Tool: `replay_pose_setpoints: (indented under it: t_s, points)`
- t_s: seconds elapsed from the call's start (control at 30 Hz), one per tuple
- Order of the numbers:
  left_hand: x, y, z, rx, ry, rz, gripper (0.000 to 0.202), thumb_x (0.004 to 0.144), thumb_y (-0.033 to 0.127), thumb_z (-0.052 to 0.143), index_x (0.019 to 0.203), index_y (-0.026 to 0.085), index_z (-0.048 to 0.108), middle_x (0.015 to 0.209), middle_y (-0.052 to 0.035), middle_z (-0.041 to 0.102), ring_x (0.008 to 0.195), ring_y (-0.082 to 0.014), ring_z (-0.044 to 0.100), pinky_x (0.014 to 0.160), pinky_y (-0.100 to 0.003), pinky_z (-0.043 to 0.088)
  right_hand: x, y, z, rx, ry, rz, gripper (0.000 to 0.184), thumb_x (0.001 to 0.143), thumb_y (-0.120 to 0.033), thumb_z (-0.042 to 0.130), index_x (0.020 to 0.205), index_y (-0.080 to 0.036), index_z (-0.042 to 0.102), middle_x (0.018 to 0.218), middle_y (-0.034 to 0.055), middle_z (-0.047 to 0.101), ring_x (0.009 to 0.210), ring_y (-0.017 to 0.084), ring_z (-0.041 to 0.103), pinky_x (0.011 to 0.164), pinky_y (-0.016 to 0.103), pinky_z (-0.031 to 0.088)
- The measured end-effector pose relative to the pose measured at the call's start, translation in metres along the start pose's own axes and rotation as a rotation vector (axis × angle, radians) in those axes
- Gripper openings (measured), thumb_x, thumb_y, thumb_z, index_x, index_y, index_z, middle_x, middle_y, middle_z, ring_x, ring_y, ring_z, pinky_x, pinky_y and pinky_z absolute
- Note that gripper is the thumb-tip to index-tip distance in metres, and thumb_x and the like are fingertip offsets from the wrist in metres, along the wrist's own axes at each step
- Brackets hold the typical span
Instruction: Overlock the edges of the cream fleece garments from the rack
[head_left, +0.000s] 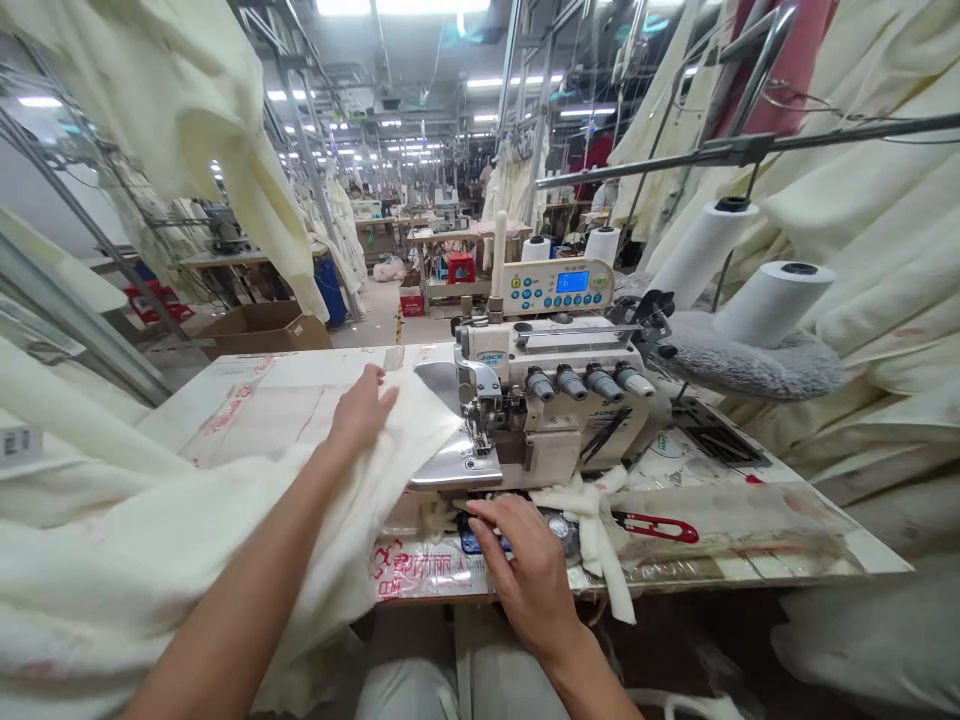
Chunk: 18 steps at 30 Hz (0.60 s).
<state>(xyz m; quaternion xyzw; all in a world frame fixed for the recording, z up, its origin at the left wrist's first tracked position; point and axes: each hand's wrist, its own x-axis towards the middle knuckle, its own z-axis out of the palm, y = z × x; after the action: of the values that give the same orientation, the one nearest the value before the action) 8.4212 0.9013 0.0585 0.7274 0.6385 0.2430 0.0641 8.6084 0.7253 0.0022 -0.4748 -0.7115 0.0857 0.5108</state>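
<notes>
My left hand (363, 410) lies flat, fingers stretched out, on cream fleece fabric (225, 520) spread over the left half of the table, just left of the overlock sewing machine (555, 400). The cloth's edge reaches the machine's presser foot (478, 432). My right hand (525, 570) rests at the table's front edge below the machine, fingers extended over a small dark object (472, 540) and a round metal part (562, 530). White fabric scraps (600, 530) lie beside that hand.
Red thread snips (660, 527) lie on the table (825, 560) to the right. The machine's control panel (559, 286) and white thread cones (772, 300) stand behind. Cream garments hang on racks left and right. A cardboard box (262, 328) sits on the floor beyond.
</notes>
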Motion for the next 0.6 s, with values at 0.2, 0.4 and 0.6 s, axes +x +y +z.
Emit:
replay_pose_setpoints:
  t_s: [0.2, 0.4, 0.6]
  points:
    - [-0.123, 0.006, -0.045, -0.065, -0.315, 0.067, 0.039, 0.088, 0.045, 0.032, 0.117, 0.026, 0.049, 0.109, -0.0052, 0.061, 0.094, -0.0220, 0.058, 0.080, -0.032, 0.041, 0.008, 0.002, 0.012, 0.412, -0.083, 0.419, 0.030, 0.086, -0.042, 0.053, 0.075, -0.017, 0.064, 0.066, 0.0009, 0.059, 0.063, 0.014, 0.052, 0.058, 0.023, 0.036]
    - [-0.142, 0.077, -0.034, -0.356, -0.678, 0.445, 0.024, 0.087, 0.038, 0.043, 0.086, 0.023, 0.062, 0.078, 0.0027, 0.066, 0.069, -0.0114, 0.057, 0.061, -0.020, 0.038, 0.015, 0.020, 0.021, 0.684, 0.058, 0.678, 0.045, 0.079, -0.058, 0.052, 0.062, -0.017, 0.046, 0.051, -0.0044, 0.042, 0.045, 0.009, 0.036, 0.043, 0.021, 0.030]
    - [-0.147, 0.048, -0.047, -0.163, -0.201, 0.480, 0.034, 0.086, 0.042, 0.044, 0.117, 0.028, 0.050, 0.107, -0.0040, 0.062, 0.099, -0.0212, 0.055, 0.084, -0.033, 0.044, -0.032, 0.053, -0.020, 0.171, 0.102, 0.538, 0.046, 0.089, -0.053, 0.036, 0.107, -0.018, 0.060, 0.111, 0.0103, 0.061, 0.104, 0.027, 0.054, 0.087, 0.038, 0.044]
